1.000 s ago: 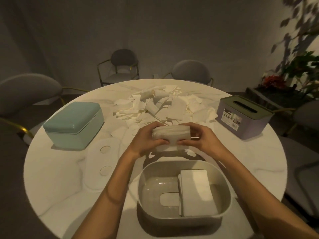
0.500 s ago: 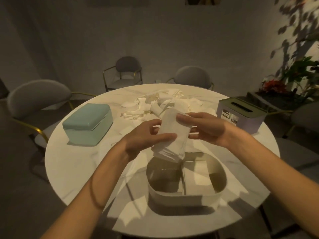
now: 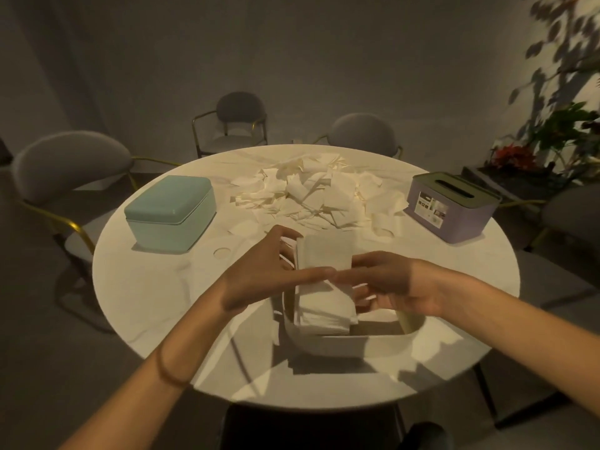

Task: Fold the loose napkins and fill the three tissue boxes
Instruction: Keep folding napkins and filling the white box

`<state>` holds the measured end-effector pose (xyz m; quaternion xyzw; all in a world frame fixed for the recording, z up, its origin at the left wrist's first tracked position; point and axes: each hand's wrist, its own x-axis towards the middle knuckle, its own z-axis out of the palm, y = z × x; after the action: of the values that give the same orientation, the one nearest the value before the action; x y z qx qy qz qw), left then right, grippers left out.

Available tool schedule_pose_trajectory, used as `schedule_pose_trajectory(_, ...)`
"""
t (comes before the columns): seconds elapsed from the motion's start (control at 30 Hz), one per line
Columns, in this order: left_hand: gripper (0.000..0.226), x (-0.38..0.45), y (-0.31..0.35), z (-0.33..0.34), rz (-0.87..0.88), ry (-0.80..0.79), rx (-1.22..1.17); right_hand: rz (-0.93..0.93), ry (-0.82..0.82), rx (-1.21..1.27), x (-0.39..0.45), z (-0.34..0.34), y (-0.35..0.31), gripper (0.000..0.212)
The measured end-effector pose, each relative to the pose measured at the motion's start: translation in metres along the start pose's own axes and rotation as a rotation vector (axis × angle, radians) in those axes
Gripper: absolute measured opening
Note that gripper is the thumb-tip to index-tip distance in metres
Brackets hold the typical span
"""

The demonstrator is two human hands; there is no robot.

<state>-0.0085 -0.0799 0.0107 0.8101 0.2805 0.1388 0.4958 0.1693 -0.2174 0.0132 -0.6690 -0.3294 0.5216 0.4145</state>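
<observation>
Where the two hands meet, hard to see much. Hides most of the open white box (image 3: 357, 344) behind hands and paper; only its near wall and right rim showing. Cannot see what else lies inside it.

Blurry at the right hand (image 3: 394, 287), so its lower fingers hard to make out. Cut off at the bottom edge, both arms.

Holding a stack of folded napkins (image 3: 323, 280) between both hands, standing on end, bottom down inside the open white box. Left hand (image 3: 259, 274) on the left side of the stack, thumb reaching across the front, fingers curled round the far side. Right hand on the right side, fingers bent and pinching the stack's edge. Fingertips of both hands nearly touching in front of the paper.

Just behind the hands, a big pile of loose napkins (image 3: 311, 196) in the middle of the round table (image 3: 146, 303). Well off to the left, a teal box (image 3: 170, 214) with its lid on. Well off to the right, a purple box (image 3: 451, 206) with a slot on top.
</observation>
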Motion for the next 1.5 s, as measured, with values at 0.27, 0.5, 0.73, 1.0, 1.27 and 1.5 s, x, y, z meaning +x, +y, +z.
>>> schedule_pose_trajectory(0.27,0.055,-0.012,-0.014,-0.001,0.243,0.030,0.375,0.080,0.065,-0.109,0.009,0.004,0.014,0.024)
schedule_pose_trajectory(0.5,0.048,-0.014,-0.020,0.005,0.271,-0.012,0.439,0.134,0.078,-0.287,0.018,0.014,0.018,0.026)
schedule_pose_trajectory(0.73,0.062,-0.012,-0.014,0.014,0.326,-0.039,0.686,0.067,0.093,-0.605,0.020,0.015,0.011,0.038)
schedule_pose_trajectory(1.0,0.067,-0.004,-0.008,0.021,0.368,-0.047,0.810,-0.180,0.060,-0.704,-0.009,-0.016,0.000,0.022)
schedule_pose_trajectory(1.27,0.068,0.011,-0.014,0.031,0.405,-0.213,0.747,-0.425,0.169,-0.912,-0.011,-0.032,0.028,0.053)
schedule_pose_trajectory(1.5,0.060,0.012,-0.012,0.028,0.384,-0.260,0.780,-0.493,0.097,-0.829,-0.011,-0.039,0.039,0.044)
